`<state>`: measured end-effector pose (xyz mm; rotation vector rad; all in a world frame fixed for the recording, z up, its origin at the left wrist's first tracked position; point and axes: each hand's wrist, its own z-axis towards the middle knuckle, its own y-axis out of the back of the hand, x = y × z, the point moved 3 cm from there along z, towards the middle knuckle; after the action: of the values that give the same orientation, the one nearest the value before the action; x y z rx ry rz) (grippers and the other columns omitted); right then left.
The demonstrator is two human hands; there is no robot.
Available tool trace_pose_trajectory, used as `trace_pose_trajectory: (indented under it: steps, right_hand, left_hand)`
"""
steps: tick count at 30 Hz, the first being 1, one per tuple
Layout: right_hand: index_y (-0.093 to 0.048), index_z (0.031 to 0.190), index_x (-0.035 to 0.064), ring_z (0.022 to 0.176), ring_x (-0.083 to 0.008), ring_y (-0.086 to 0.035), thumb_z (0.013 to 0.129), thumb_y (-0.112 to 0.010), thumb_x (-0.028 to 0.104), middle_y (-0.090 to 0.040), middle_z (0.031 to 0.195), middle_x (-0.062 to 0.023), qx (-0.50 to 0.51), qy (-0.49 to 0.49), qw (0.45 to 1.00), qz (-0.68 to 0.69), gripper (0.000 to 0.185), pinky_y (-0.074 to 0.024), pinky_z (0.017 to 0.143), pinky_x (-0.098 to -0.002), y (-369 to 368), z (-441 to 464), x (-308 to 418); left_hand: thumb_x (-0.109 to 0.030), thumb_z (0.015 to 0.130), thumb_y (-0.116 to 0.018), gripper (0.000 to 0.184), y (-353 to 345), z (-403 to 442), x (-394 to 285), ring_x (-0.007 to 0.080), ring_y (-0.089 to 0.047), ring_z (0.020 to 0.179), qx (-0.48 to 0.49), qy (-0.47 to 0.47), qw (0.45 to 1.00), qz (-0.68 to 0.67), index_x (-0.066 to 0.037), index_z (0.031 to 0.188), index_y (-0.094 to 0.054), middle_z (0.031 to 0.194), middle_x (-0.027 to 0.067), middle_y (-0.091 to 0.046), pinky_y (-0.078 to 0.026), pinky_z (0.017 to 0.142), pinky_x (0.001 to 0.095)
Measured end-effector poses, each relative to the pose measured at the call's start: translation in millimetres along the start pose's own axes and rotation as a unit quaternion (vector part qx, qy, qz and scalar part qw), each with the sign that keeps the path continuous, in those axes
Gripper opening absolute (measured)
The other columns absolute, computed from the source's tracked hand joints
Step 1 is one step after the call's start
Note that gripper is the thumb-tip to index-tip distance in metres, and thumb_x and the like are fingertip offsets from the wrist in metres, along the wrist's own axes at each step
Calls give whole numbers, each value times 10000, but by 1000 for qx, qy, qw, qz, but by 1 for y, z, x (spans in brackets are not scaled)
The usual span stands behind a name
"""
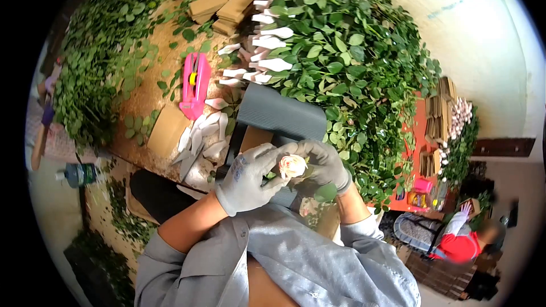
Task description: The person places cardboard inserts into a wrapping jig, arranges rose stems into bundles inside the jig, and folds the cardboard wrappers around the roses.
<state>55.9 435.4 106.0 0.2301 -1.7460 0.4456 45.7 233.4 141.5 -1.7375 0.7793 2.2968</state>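
Observation:
A pale pink and cream rose [292, 166] is between my two grey-gloved hands, in front of my chest. My left hand [250, 176] is at the bloom's left side, fingers curled against it. At the right, my right hand [323, 165] is closed around the rose just below the bloom, with a green leaf [326, 193] hanging under it. Just beyond my hands stands a dark grey ribbed stand [281, 111], with brown cardboard [256, 138] partly visible beneath its top. White sleeve-like pieces [213, 131] lie left of the stand.
A pink tape dispenser [195, 85] and cardboard pieces [169, 131] lie on the wooden table [149, 156]. Piled leafy stems [352, 51] with white-wrapped heads [276, 65] rise beyond the stand. Another person in red [458, 245] is at the far right.

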Motion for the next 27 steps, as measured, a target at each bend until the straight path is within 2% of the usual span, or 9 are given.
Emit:
trace_pose_trajectory:
  steps: [2, 4, 5, 9, 13, 21, 27]
  right_hand:
    - [-632, 1139, 6, 910, -72, -623, 841, -800, 39, -663, 1015, 3, -15, 19, 999, -36, 344, -526, 820, -247, 9, -5, -3]
    - [-625, 1109, 15, 868, -56, -597, 830, -812, 44, -651, 991, 15, -3, 29, 1000, 12, 338, -502, 782, -225, 11, -8, -4]
    - [-626, 1070, 21, 864, -61, -591, 824, -804, 24, -651, 993, 6, -3, 2, 999, 32, 304, -493, 780, -229, 12, -10, -3]
    - [-639, 1025, 20, 883, -92, -610, 806, -791, -3, -654, 996, -15, 31, 21, 997, 74, 267, -503, 803, -258, 19, -16, 0]
    - [-650, 1026, 13, 898, -107, -628, 802, -794, 9, -667, 1009, -27, 50, 37, 998, 23, 266, -507, 813, -264, 23, -17, 4]
    - [-680, 1036, 7, 917, -137, -646, 796, -780, 5, -694, 994, -43, 101, 13, 988, 115, 260, -514, 835, -289, 18, -13, 9]
    - [-678, 1056, 9, 924, -134, -640, 753, -752, -40, -690, 995, -43, 84, 14, 993, 79, 316, -510, 845, -286, 19, -10, 5]
  left_hand:
    - [-100, 726, -785, 516, -3, -2, -5, 341, -645, 888, 17, -18, 999, 31, 18, 1214, -663, 1030, 178, -634, -532, 800, 388]
    - [-106, 714, -791, 525, -7, 0, -11, 325, -629, 828, 14, -43, 997, 56, 11, 1212, -671, 964, 159, -622, -526, 755, 379]
    - [-109, 708, -794, 529, -9, 0, -14, 317, -621, 798, 12, -56, 996, 68, 7, 1210, -675, 931, 149, -617, -523, 733, 375]
    - [-129, 702, -811, 509, -15, 2, -29, 315, -625, 768, 3, -79, 993, 88, 4, 1178, -692, 885, 140, -629, -518, 706, 380]
    - [-143, 695, -826, 482, -14, 4, -46, 315, -632, 753, 5, -70, 993, 93, 3, 1139, -707, 867, 138, -635, -518, 688, 384]
    - [-146, 616, -882, 416, -14, 2, -45, 319, -643, 753, -2, -36, 993, 111, 16, 957, -706, 852, 123, -636, -519, 672, 390]
    - [-169, 622, -880, 434, -13, 4, -42, 310, -646, 769, -1, -53, 988, 147, 8, 981, -712, 846, 119, -635, -519, 688, 391]
